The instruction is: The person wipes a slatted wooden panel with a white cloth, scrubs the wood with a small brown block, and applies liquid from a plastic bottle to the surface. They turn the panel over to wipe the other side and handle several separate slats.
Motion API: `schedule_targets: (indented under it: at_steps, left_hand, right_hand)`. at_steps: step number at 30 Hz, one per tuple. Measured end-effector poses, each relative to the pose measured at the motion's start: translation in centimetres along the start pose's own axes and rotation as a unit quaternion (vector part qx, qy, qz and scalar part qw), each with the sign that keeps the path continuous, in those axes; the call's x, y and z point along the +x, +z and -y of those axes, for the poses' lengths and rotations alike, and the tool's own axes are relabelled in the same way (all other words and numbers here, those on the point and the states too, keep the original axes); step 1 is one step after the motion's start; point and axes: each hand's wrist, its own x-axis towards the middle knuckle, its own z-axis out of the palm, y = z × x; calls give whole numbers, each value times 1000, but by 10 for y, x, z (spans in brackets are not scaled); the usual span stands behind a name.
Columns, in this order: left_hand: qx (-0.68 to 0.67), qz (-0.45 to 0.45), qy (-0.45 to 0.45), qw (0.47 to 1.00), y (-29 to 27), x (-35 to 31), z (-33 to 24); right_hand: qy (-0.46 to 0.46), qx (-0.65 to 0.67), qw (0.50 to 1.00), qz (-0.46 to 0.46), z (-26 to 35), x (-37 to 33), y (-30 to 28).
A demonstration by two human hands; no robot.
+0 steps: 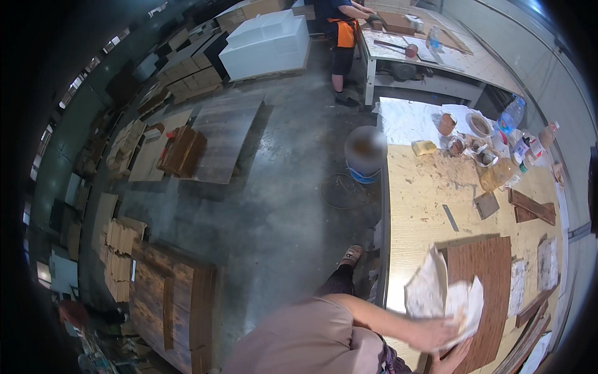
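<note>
My left hand (436,333) presses a crumpled, stained white cloth (427,293) onto a brown wood-grain board (486,299), its fingers closed on the cloth. Just below it, my right hand (451,359) lies on the near part of the same board, thumb apart and fingers stretched out; the lower edge of the picture cuts part of it off. The board rests flat on a pale yellow workbench (414,212). Beyond the board, a thin metal strip (450,218) and a small square plate (486,205) lie on the bench.
Dark wooden strips (532,207) lie at the bench's right. Farther back are a yellow sponge (424,148), cups, and several bottles, one amber (496,175). A bucket (363,153) stands left of the bench. Stacked boards (165,299) sit on the floor. A person (342,31) works at a far table.
</note>
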Motion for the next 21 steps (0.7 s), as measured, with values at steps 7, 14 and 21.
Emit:
schedule_targets:
  at_steps: [7, 14, 21]
  left_hand:
    - [-239, -31, -225, 944, -74, -5, 89]
    - [115, -47, -278, 952, -124, 4, 144]
    - [-11, 100, -39, 994, -69, 32, 65]
  right_hand:
    - [64, -37, 997, 32, -2, -4, -2]
    - [117, -63, 990, 46, -13, -3, 1]
    - [156, -40, 986, 49, -8, -6, -4]
